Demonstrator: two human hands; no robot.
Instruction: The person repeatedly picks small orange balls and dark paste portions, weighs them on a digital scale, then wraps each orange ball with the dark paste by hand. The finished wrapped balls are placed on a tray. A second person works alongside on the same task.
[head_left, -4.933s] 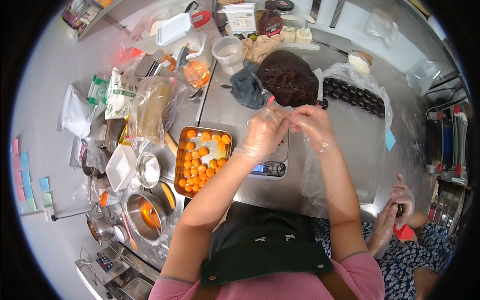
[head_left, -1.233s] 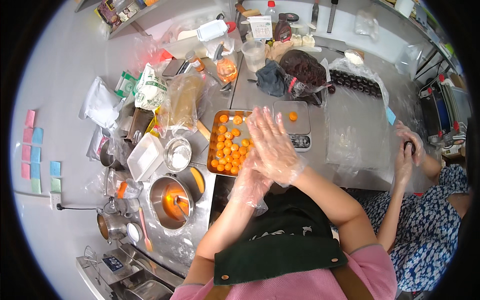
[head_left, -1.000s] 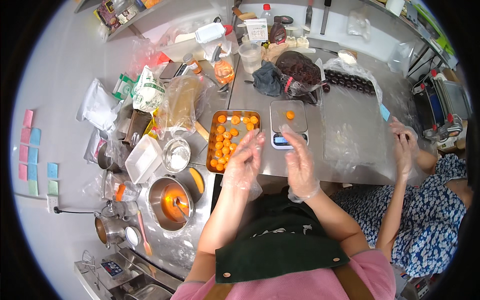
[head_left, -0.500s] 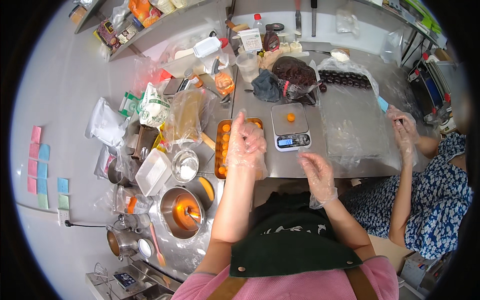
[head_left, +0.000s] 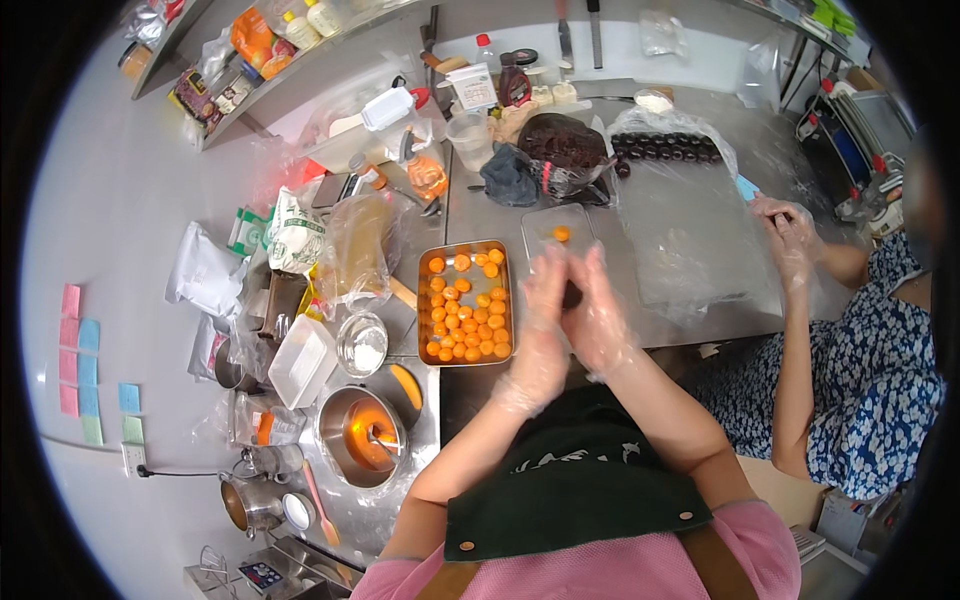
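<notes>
Left wall: pink, blue and green sticky notes (head_left: 89,335) are hanging in columns, and a black cable is running from a socket (head_left: 133,460) below. Upper left, an orange pouch (head_left: 254,38) is standing beside pale bottles (head_left: 300,30). On the bench, a silver pouch (head_left: 205,265) is lying near a green-and-white bag (head_left: 297,240); a white tub (head_left: 303,362) is sitting just beside a steel bowl (head_left: 362,344). A pink-handled spatula (head_left: 318,498) is lying lower down. A spray bottle (head_left: 427,180) (orange liquid inside) is standing farther back.
</notes>
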